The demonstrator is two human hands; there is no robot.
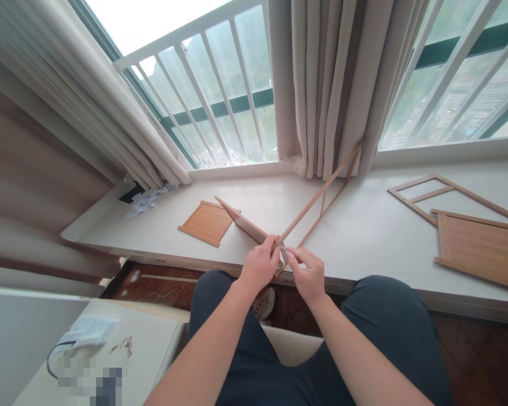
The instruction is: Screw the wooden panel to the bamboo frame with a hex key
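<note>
A long wooden frame [308,216] slants up from the hands toward the curtain, its near end at the window ledge's front edge. A wooden panel [248,225] meets it at an angle near that end. My left hand [260,262] is closed around the joint where frame and panel meet. Close on its right, my right hand [307,270] pinches a small, thin metallic piece [283,248] against the joint; its exact shape is too small to tell.
The white ledge [355,225] bears a small wooden panel [207,223] at left, another frame [432,197] and a larger panel [482,245] at right. Small metal parts [129,345] lie on a white cabinet [152,332] at lower left. Curtains hang behind.
</note>
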